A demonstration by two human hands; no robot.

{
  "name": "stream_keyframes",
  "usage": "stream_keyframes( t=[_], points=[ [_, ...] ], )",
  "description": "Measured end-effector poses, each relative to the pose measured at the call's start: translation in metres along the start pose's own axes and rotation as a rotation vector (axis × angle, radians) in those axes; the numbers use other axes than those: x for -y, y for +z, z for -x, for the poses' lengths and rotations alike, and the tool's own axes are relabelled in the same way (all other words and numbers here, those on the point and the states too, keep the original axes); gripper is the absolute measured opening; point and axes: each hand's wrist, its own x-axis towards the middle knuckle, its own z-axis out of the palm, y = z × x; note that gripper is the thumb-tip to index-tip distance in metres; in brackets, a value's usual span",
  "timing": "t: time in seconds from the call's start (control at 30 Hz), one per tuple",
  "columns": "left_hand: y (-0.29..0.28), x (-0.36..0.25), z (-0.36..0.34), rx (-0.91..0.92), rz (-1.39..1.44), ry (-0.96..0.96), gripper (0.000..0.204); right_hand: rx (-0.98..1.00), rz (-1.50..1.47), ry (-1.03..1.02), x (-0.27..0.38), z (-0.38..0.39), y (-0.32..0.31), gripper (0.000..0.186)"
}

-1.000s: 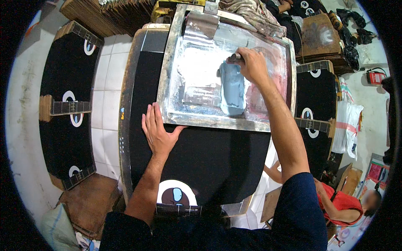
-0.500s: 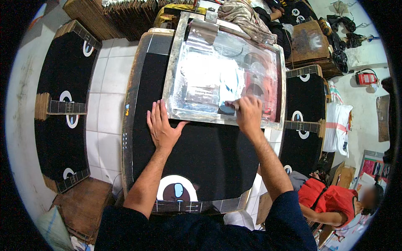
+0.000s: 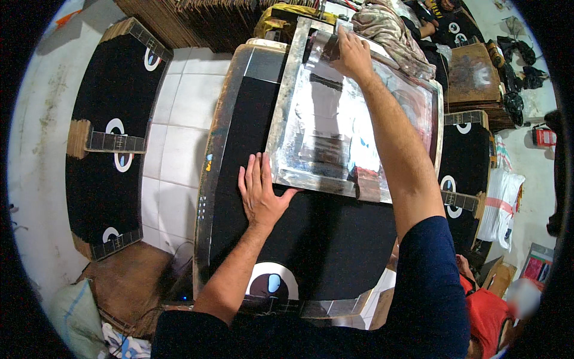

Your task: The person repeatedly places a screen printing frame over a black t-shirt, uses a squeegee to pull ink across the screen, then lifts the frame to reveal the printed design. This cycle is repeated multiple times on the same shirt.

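My left hand point(image 3: 263, 194) lies on the black fabric point(image 3: 305, 245), fingers spread, their tips against the lower-left corner of the screen frame point(image 3: 284, 110). My right hand point(image 3: 353, 57) is at the frame's top, fingers curled on a grey metal squeegee point(image 3: 323, 48), partly hidden by it. The screen mesh point(image 3: 323, 119) is glossy, smeared white, pinkish and pale blue. A second, brown-stained squeegee point(image 3: 368, 183) rests at its lower edge, beside my right forearm. A white, brown and pale blue eye print point(image 3: 274, 284) shows on the fabric near me.
Printed black panels on boards point(image 3: 107, 191) stand left and right point(image 3: 460, 155). Stacked boards point(image 3: 215, 21) and crumpled cloth point(image 3: 385, 33) lie behind. White bundles point(image 3: 499, 209) and a red extinguisher point(image 3: 543, 137) are right. A person in red point(image 3: 481, 311) is at lower right.
My right hand has left the lower blue ink area for the frame's top; a squeegee now rests at the lower edge. My left hand stays against the corner. The whole view has shifted rightward.
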Motion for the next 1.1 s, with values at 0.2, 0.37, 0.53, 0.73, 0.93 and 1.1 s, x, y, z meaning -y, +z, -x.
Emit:
stream_keyframes(
  t=[0.2, 0.37, 0.53, 0.73, 0.93, 1.1],
  points=[
    [-0.002, 0.0, 0.0, 0.002, 0.017, 0.003, 0.114, 0.052, -0.139, 0.04, 0.024, 0.014, -0.048, 0.052],
    [-0.003, 0.0, -0.001, -0.004, 0.056, 0.0, 0.112, -0.036, -0.2, 0.124, 0.035, 0.063, -0.043, 0.038],
    [-0.002, 0.003, 0.001, 0.001, 0.062, 0.003, 0.111, -0.127, -0.115, 0.044, 0.077, 0.131, -0.049, 0.033],
    [-0.003, 0.002, -0.001, -0.003, 0.073, 0.0, 0.112, 0.074, -0.222, 0.101, 0.082, 0.151, -0.075, 0.028],
    [-0.002, 0.003, -0.001, -0.002, 0.066, 0.002, 0.112, -0.191, -0.143, 0.039, 0.059, 0.097, -0.042, 0.028],
    [0.001, 0.004, 0.002, 0.013, 0.062, -0.003, 0.113, -0.105, -0.119, 0.089, 0.088, 0.156, -0.055, 0.031]
  ],
)
